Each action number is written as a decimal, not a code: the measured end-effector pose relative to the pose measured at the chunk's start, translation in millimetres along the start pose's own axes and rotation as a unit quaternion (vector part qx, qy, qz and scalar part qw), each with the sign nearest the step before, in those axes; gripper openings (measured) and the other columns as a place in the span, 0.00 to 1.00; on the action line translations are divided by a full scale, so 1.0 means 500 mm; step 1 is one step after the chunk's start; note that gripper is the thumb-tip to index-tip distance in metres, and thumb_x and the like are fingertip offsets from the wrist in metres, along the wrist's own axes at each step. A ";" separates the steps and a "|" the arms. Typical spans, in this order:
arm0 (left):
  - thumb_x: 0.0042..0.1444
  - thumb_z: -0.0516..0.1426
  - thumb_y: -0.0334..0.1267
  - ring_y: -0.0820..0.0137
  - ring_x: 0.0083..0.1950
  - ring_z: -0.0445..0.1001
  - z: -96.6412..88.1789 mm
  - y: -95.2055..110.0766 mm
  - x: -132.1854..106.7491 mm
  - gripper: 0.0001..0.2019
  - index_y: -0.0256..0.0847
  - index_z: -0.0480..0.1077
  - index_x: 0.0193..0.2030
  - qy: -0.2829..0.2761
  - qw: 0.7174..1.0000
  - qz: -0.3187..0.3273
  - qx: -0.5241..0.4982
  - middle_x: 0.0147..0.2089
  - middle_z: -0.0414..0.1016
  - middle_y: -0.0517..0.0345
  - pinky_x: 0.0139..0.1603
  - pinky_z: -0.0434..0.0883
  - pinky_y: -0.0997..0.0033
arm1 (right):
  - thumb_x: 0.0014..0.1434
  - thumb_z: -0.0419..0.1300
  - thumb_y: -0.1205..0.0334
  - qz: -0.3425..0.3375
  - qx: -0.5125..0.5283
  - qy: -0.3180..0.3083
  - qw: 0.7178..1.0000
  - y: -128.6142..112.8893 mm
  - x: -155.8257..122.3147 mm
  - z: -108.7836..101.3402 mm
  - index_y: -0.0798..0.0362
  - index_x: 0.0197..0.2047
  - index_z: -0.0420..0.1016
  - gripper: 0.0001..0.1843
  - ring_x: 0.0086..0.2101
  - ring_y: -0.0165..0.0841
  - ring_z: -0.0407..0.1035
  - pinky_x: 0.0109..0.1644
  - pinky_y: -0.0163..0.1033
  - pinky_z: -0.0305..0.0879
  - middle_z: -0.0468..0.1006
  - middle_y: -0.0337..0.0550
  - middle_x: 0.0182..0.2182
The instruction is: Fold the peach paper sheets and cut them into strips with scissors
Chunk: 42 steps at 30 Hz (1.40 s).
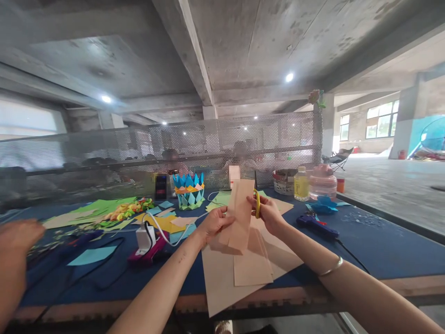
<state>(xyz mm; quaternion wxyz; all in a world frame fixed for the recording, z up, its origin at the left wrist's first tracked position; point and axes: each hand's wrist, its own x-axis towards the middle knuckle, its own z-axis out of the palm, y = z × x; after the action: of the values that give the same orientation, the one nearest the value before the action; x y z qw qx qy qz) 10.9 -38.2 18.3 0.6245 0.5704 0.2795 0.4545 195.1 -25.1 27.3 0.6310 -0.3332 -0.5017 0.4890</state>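
My left hand (pixel 216 224) pinches the left edge of a folded tan paper strip (pixel 242 215), held upright above the table. Yellow-handled scissors (pixel 257 204) are in my right hand (pixel 269 213), whose fingers are at the strip's right edge. The scissors' blades are hidden behind the paper. Below lie cut tan paper pieces (pixel 252 269) on a larger tan sheet (pixel 217 287) that reaches past the table's front edge.
A folded-paper basket (pixel 189 192), a power strip (pixel 149 250) with a white charger, and coloured paper (pixel 92 255) lie leftward. Rightward are a glue gun (pixel 318 225), a yellow bottle (pixel 301 184) and a pink jug (pixel 322 183). Another person's hand (pixel 21 236) shows at far left.
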 end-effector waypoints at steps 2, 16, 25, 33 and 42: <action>0.36 0.70 0.37 0.60 0.35 0.79 -0.005 -0.002 0.001 0.26 0.34 0.73 0.44 -0.011 1.000 -0.015 0.015 0.37 0.80 0.45 0.36 0.73 0.65 | 0.35 0.72 0.52 -0.012 0.005 0.022 1.000 -0.003 0.003 -0.003 0.53 0.28 0.69 0.21 0.21 0.24 0.62 0.23 0.31 0.59 0.71 0.36 0.24; 0.37 0.70 0.41 0.61 0.41 0.77 0.003 -0.014 -0.007 0.22 0.37 0.76 0.42 -0.061 0.994 -0.057 0.075 0.42 0.79 0.47 0.39 0.72 0.67 | 0.34 0.72 0.55 -0.039 0.002 0.040 0.998 -0.012 -0.014 0.008 0.53 0.27 0.67 0.20 0.18 0.23 0.57 0.19 0.31 0.51 0.66 0.32 0.19; 0.37 0.70 0.41 0.63 0.40 0.77 0.019 -0.032 -0.002 0.21 0.36 0.77 0.39 -0.029 0.998 -0.033 0.048 0.42 0.80 0.47 0.40 0.71 0.67 | 0.34 0.72 0.56 -0.052 0.030 0.039 0.997 -0.014 -0.020 0.013 0.52 0.27 0.68 0.19 0.21 0.24 0.61 0.23 0.31 0.55 0.69 0.32 0.22; 0.33 0.71 0.38 0.57 0.39 0.78 0.026 -0.027 -0.004 0.21 0.32 0.77 0.37 0.005 1.000 -0.005 -0.014 0.39 0.80 0.44 0.42 0.72 0.61 | 0.39 0.71 0.52 -0.040 0.028 0.020 0.999 -0.018 -0.014 0.010 0.53 0.29 0.68 0.20 0.23 0.24 0.62 0.25 0.31 0.59 0.70 0.35 0.24; 0.41 0.67 0.27 0.70 0.33 0.78 -0.055 0.021 0.028 0.13 0.36 0.74 0.36 0.221 0.954 0.114 -0.166 0.33 0.81 0.57 0.39 0.74 0.74 | 0.48 0.62 0.38 0.053 -0.014 -0.223 0.973 -0.022 -0.043 0.024 0.53 0.26 0.64 0.25 0.19 0.25 0.59 0.24 0.33 0.59 0.64 0.33 0.19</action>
<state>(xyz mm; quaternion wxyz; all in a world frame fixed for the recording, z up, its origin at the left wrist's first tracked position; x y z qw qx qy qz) -9.5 -14.0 25.5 0.5768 0.3716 0.2640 0.6779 186.3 -49.9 34.0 0.4717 -0.2509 -0.6181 0.5767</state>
